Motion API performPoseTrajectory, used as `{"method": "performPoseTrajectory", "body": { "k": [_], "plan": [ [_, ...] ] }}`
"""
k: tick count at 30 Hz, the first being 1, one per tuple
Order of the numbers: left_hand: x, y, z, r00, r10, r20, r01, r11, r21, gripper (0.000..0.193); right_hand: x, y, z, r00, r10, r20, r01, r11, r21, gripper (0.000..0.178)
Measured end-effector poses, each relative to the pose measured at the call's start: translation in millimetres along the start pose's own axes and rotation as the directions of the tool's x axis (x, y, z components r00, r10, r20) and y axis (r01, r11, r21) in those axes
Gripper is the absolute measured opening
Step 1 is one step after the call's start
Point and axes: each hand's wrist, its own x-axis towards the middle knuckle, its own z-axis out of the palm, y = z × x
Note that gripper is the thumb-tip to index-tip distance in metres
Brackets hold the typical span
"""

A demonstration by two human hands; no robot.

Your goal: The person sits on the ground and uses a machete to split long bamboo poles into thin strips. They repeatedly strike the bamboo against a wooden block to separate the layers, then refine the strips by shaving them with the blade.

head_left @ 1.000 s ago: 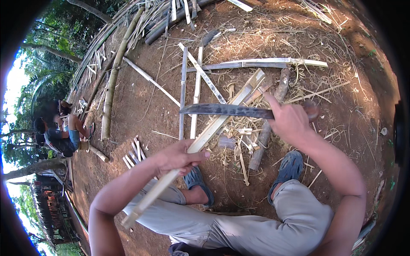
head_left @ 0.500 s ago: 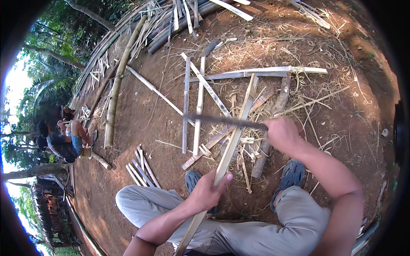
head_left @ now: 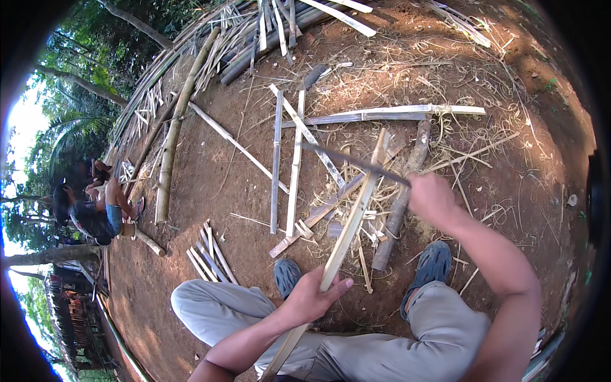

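Observation:
A long pale bamboo strip (head_left: 350,232) runs slantwise from my lap up and away over the ground. My left hand (head_left: 313,297) is closed around its lower part, thumb along the right side. In my right hand (head_left: 433,198) is the handle of a long dark-bladed knife (head_left: 344,158), its grip hidden by my fingers. The blade points left and crosses the strip near its far end; it is slightly blurred. Beneath lie a short flat wooden piece (head_left: 296,239), a round log (head_left: 396,223) and a heap of curly shavings (head_left: 375,219).
Several split bamboo strips (head_left: 296,165) lie beyond my feet, with a small bundle (head_left: 213,254) left of my knee. Poles and strips (head_left: 254,57) are piled at the far left. Another person (head_left: 105,210) sits at left beside a long bamboo pole (head_left: 172,146).
The knife has moved along the strip toward its far end, and my right hand has shifted slightly right. The blade now tilts more. My left hand has sunk slightly with the strip.

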Motion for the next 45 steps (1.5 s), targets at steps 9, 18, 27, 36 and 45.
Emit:
{"method": "performPoseTrajectory", "body": {
  "k": [9, 18, 27, 36, 45],
  "plan": [
    [-8, -8, -6, 0.999, -0.053, -0.013, 0.054, 0.997, 0.057, 0.03, -3, 18, 1, 0.999, -0.021, 0.031, 0.022, 0.999, -0.036, 0.017],
    [-14, -5, -6, 0.999, -0.04, -0.03, 0.041, 0.998, 0.047, 0.031, 2, 19, -1, 0.993, -0.038, -0.11, 0.03, 0.997, -0.075, 0.007],
    [-19, -28, -8, 0.975, -0.204, 0.088, 0.214, 0.969, -0.125, 0.031, 2, 19, -12, 0.993, 0.117, -0.029, -0.119, 0.989, -0.086, 0.018],
    [-34, -43, -27, 0.991, -0.018, 0.136, 0.053, 0.965, -0.256, 0.029, 13, 67, -18, 0.921, 0.384, -0.064, -0.387, 0.921, -0.049, 0.014],
    [-18, -47, -47, 0.945, -0.091, 0.315, 0.282, 0.716, -0.638, 0.026, -14, 49, 20, 0.936, 0.348, -0.06, -0.314, 0.897, 0.31, 0.012]
  ]
}}
